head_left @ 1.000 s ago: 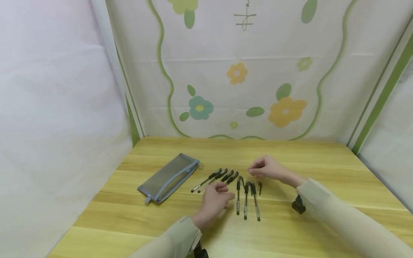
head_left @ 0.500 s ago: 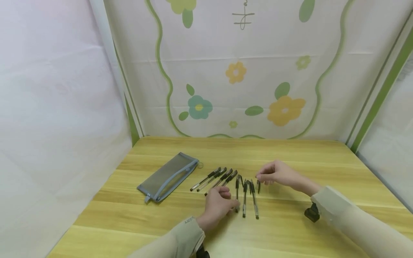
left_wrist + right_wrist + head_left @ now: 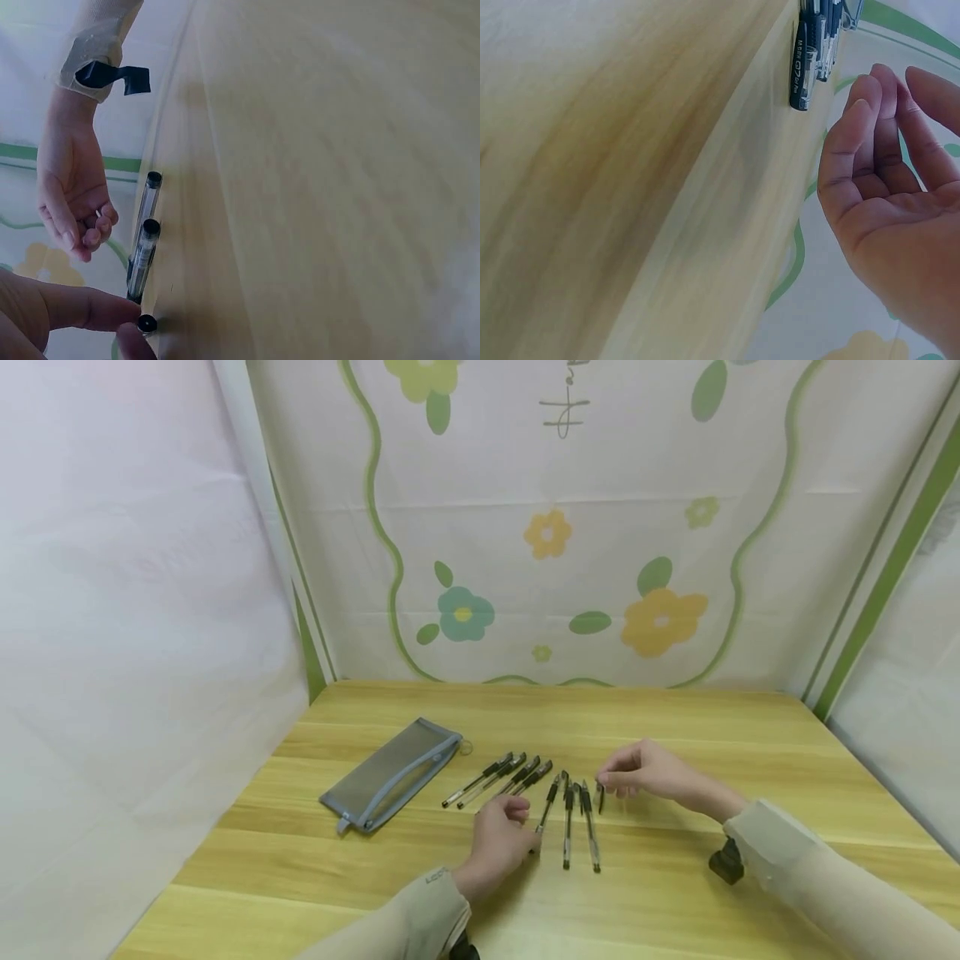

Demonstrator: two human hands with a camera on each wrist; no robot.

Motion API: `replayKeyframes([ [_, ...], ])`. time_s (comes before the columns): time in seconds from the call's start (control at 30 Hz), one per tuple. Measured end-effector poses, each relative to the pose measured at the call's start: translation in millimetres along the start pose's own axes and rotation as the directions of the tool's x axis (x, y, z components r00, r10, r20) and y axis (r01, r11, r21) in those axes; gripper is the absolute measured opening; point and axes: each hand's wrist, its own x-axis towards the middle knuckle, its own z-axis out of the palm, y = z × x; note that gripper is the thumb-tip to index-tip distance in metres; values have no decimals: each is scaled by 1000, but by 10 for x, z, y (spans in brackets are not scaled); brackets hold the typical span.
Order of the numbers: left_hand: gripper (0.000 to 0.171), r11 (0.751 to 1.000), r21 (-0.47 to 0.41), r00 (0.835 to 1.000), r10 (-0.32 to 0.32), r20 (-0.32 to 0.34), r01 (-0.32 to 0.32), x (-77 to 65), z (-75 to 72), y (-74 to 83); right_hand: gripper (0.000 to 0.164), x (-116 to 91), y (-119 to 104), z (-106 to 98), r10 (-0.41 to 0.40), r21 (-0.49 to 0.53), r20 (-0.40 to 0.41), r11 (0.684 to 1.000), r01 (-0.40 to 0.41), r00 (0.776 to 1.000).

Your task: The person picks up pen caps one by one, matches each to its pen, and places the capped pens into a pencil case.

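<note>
Evidently, the left hand (image 3: 500,839) has the near, blunt end of a pen (image 3: 547,810) pinched between thumb and forefinger, the other fingers bent loosely. The pen lies aslant on the table (image 3: 637,902), its dark grip pointing away from the person. A hold that far back probably serves to swing the whole pen while leaving its writing end free. Right hand (image 3: 645,770): half open, fingers softly curved, thumb apart; in its wrist view it shows nothing in hold. Fingertips are near a loose cap (image 3: 601,799), which lies on the wood, apart from them in that close view.

Two more pens (image 3: 567,835) lie just right of the pinched one, nearly parallel, blunt ends toward the body, likely easy to grasp one by one. Two other caps (image 3: 581,800) lie by their far ends, seemingly each near its own pen. To the left, four pens (image 3: 527,770) slant side by side, apparently capped, perhaps a group kept separate. Beyond them lies a mesh pouch (image 3: 382,772), flat, zip side facing the pens.
</note>
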Motion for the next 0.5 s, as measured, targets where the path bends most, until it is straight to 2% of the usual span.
replayKeyframes([
  [0.27,49,999,42,1000,24,1,-24,39,-100,-59,29,21,40,15,-14,2,14,1000,14,1000],
  [0.5,47,999,15,999,28,24,-29,72,-145,-88,28,18,49,18,-22,-8,40,1000,23,999],
])
